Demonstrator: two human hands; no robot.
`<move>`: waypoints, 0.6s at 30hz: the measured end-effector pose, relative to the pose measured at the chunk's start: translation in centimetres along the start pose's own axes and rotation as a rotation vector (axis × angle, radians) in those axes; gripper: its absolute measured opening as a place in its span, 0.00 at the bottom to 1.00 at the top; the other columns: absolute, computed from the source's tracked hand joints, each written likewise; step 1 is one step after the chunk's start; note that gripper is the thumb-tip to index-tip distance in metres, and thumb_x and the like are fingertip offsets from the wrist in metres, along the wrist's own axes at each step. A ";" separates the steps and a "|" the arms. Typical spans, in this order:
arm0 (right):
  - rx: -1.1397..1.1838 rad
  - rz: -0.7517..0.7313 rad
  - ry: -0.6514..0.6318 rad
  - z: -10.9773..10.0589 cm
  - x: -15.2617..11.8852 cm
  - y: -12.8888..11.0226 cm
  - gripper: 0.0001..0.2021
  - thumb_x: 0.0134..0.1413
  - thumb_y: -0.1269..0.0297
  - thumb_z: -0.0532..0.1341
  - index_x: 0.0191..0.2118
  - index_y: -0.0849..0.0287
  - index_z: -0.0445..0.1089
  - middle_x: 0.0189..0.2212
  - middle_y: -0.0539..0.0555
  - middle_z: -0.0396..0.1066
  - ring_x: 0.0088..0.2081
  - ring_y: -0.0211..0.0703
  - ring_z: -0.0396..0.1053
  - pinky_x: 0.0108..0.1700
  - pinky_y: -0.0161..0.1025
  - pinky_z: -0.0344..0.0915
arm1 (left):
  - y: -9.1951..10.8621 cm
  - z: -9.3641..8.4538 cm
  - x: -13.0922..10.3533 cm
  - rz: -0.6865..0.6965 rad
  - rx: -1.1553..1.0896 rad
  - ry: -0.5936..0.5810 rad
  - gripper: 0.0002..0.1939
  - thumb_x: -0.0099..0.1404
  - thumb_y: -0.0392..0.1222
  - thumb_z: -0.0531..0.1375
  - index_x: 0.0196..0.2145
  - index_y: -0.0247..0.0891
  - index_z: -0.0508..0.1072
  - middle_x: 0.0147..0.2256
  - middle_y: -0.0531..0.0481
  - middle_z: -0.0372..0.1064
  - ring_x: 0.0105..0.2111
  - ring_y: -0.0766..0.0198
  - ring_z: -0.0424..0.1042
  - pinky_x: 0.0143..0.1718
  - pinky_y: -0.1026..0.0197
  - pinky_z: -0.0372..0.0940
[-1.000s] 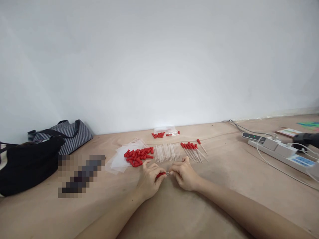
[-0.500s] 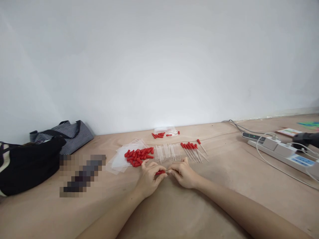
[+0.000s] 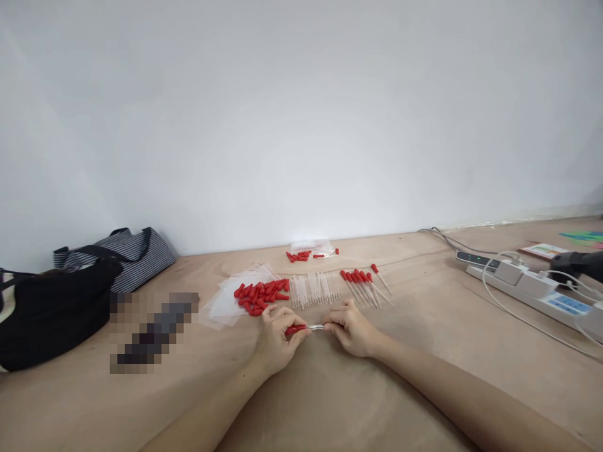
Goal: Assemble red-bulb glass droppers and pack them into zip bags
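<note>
A red rubber dropper bulb (image 3: 296, 329) is pinched in my left hand (image 3: 277, 339). From the bulb's open end a clear dropper tube (image 3: 315, 327) runs across to my right hand (image 3: 351, 329), whose thumb and fingers are closed on its other end. How deep the tube sits in the bulb is hidden by my left fingertips. Just beyond my left hand lies a pile of red bulbs (image 3: 261, 294). Beside it is a row of clear tubes (image 3: 313, 289). Past my right hand rest several droppers with red bulbs on them (image 3: 365, 285).
Flat clear plastic bags (image 3: 221, 307) lie under the bulb pile. Near the wall are more red bulbs (image 3: 298, 256) and tubes. A black bag (image 3: 61, 314) and a striped bag (image 3: 146, 257) stand at left; a power strip (image 3: 532, 292) with cables lies at right.
My hands have moved slightly apart, so more of the tube shows between them. The left hand has shifted a little left with the bulb; both grips stay closed.
</note>
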State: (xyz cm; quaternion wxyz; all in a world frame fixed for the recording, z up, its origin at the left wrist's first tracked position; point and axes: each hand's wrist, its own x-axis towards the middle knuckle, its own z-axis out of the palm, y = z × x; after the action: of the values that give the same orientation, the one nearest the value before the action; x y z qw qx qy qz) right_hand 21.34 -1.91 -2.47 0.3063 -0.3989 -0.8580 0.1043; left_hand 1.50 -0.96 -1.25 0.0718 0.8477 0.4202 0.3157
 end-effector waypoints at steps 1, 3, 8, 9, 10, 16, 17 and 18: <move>-0.006 -0.007 -0.011 0.1 0.0 0.0 0.09 0.53 0.72 0.51 0.28 0.60 0.67 0.24 0.50 0.69 0.29 0.36 0.64 0.38 0.38 0.48 | 0.0 0.0 0.0 -0.006 0.000 -0.013 0.06 0.55 0.43 0.58 0.24 0.41 0.71 0.26 0.55 0.69 0.32 0.63 0.66 0.48 0.47 0.44; -0.034 -0.019 -0.029 -0.1 0.1 0.0 0.09 0.54 0.71 0.51 0.29 0.59 0.67 0.24 0.49 0.69 0.28 0.35 0.63 0.39 0.38 0.48 | 0.0 0.0 0.1 -0.012 0.004 -0.050 0.06 0.55 0.45 0.58 0.25 0.42 0.71 0.26 0.55 0.69 0.33 0.63 0.66 0.49 0.46 0.42; -0.183 0.117 0.069 -1.4 0.1 1.0 0.10 0.54 0.65 0.52 0.30 0.56 0.70 0.27 0.50 0.70 0.33 0.38 0.64 0.40 0.40 0.45 | -1.1 -0.5 0.6 -0.044 0.087 0.003 0.24 0.50 0.52 0.61 0.45 0.45 0.66 0.42 0.49 0.68 0.44 0.55 0.62 0.48 0.45 0.44; -0.217 0.206 0.131 -1.7 0.1 1.4 0.11 0.53 0.64 0.52 0.29 0.55 0.71 0.28 0.51 0.70 0.35 0.40 0.63 0.40 0.40 0.45 | -1.5 -0.7 0.7 -0.071 0.127 0.048 0.27 0.49 0.51 0.62 0.47 0.45 0.64 0.45 0.48 0.66 0.46 0.54 0.60 0.48 0.46 0.44; -0.252 0.311 0.198 -1.9 0.1 1.8 0.11 0.53 0.63 0.52 0.28 0.55 0.71 0.29 0.51 0.70 0.35 0.41 0.63 0.40 0.41 0.45 | -1.9 -0.9 0.8 -0.104 0.173 0.093 0.26 0.49 0.50 0.62 0.46 0.45 0.64 0.45 0.48 0.65 0.46 0.53 0.60 0.48 0.46 0.45; -0.430 0.698 0.303 -2.0 0.9 3.8 0.14 0.52 0.63 0.49 0.26 0.56 0.71 0.27 0.53 0.71 0.34 0.44 0.64 0.41 0.45 0.45 | -3.6 -1.3 1.3 -0.241 0.378 0.185 0.12 0.51 0.44 0.61 0.36 0.48 0.71 0.41 0.49 0.67 0.45 0.53 0.59 0.46 0.46 0.47; -0.446 0.706 0.292 -1.8 1.2 3.9 0.14 0.53 0.63 0.49 0.27 0.56 0.71 0.27 0.54 0.71 0.34 0.45 0.64 0.41 0.45 0.45 | -3.8 -1.2 1.3 -0.236 0.403 0.174 0.12 0.51 0.44 0.60 0.36 0.49 0.72 0.42 0.49 0.66 0.45 0.52 0.59 0.46 0.46 0.47; -0.463 0.709 0.290 -1.5 1.4 3.9 0.14 0.53 0.62 0.49 0.28 0.56 0.71 0.27 0.55 0.71 0.34 0.46 0.64 0.41 0.46 0.45 | -3.9 -1.0 1.4 -0.227 0.429 0.163 0.12 0.52 0.44 0.60 0.37 0.49 0.72 0.43 0.48 0.65 0.46 0.52 0.58 0.46 0.45 0.47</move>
State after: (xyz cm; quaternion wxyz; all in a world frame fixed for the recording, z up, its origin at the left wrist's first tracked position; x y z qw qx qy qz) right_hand 24.03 1.64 -2.30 0.2715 -0.7369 -0.6172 -0.0490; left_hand -1.08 2.42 -1.30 -0.1088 0.7629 0.5743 0.2762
